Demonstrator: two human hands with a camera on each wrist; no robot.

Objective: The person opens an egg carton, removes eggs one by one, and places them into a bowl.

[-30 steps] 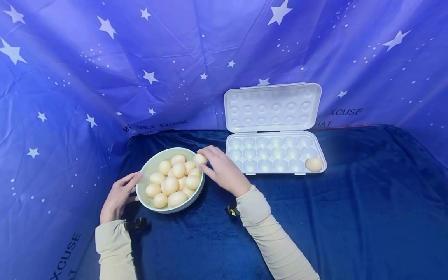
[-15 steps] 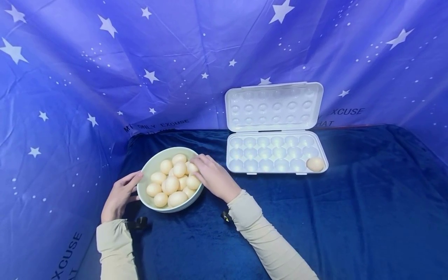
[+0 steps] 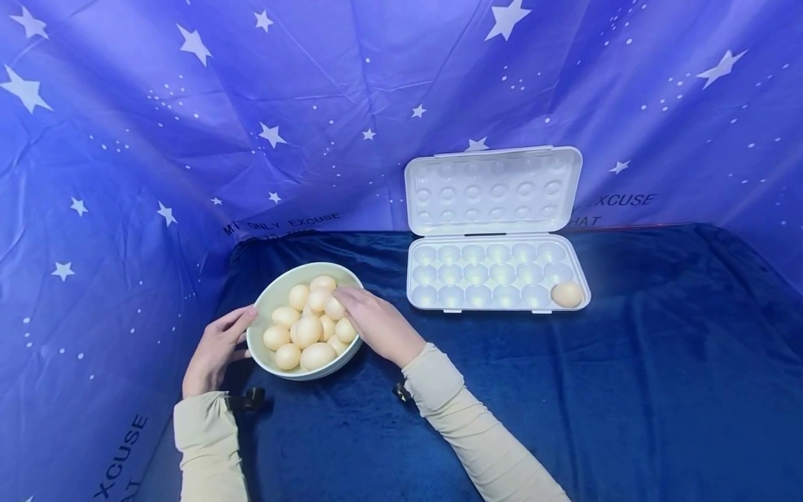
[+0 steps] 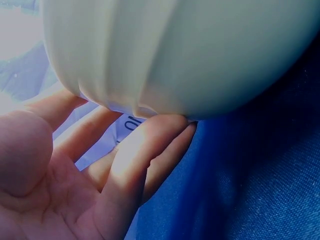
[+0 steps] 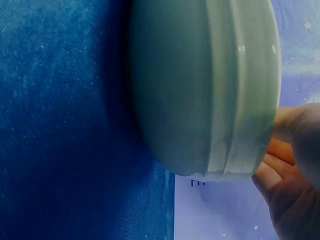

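A pale green bowl (image 3: 266,294) stands tilted on the left of the table, heaped with several cream-coloured eggs. My left hand (image 3: 213,348) touches its outer left side, thumb at the rim; in the left wrist view the fingers (image 4: 150,140) rest lightly curved against the outer wall. Over the right rim reaches my right hand (image 3: 379,324), its fingertips round an egg (image 3: 334,308) inside the bowl. In the right wrist view the bowl wall (image 5: 180,90) hides the fingertips. Farther right lies a white egg box (image 3: 495,307), lid up, with one egg (image 3: 567,294) in its front right cup.
Dark blue velvet cloth (image 3: 659,376) covers the table. A purple-blue curtain (image 3: 351,84) with white stars hangs behind and on the left. The raised lid (image 3: 492,188) leans back against the curtain.
My right hand, which was pinching an egg at the bowl's upper right rim, has moved left and down into the bowl over the eggs. My left hand has stayed at the bowl's side.
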